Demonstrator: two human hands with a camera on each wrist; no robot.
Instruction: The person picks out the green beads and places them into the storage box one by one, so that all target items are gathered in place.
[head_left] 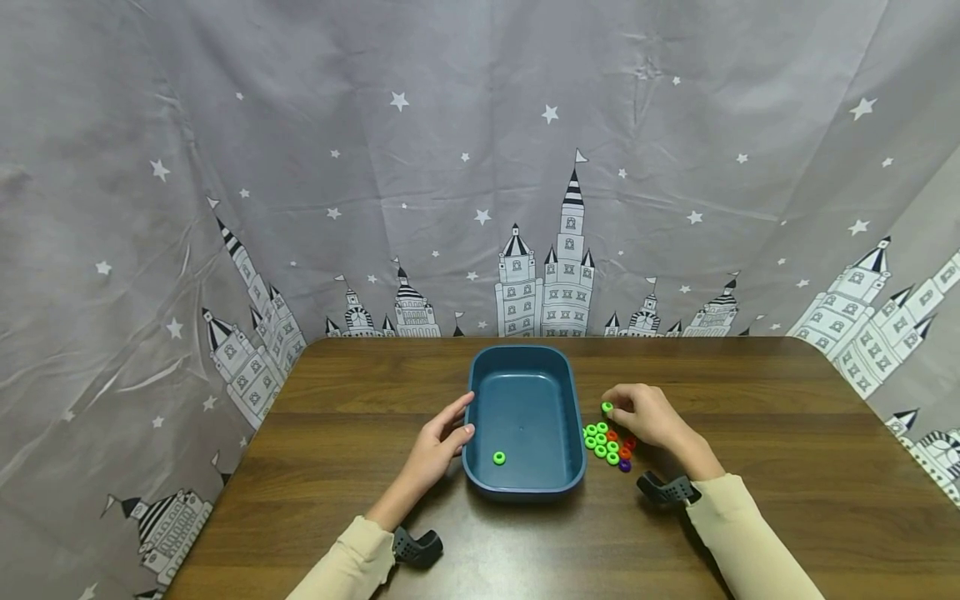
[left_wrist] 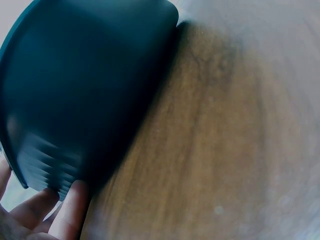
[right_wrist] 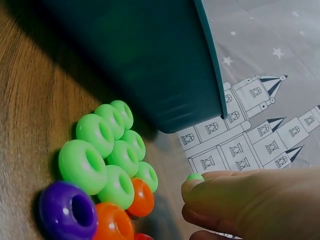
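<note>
A dark blue plastic bin sits on the table with one green ring-shaped bead on its floor. My left hand rests against the bin's left side, its fairly straight fingers touching the wall, as the left wrist view also shows. To the right of the bin, my right hand pinches a green bead between thumb and finger, lifted above the table. Below that hand lies a cluster of beads: several green beads, orange beads and a purple bead. The hand partly hides the red ones in the head view.
The brown wooden table extends on both sides of the bin. Behind it hangs a grey curtain printed with castles and stars. A black wrist mount is on the left arm, another mount on the right.
</note>
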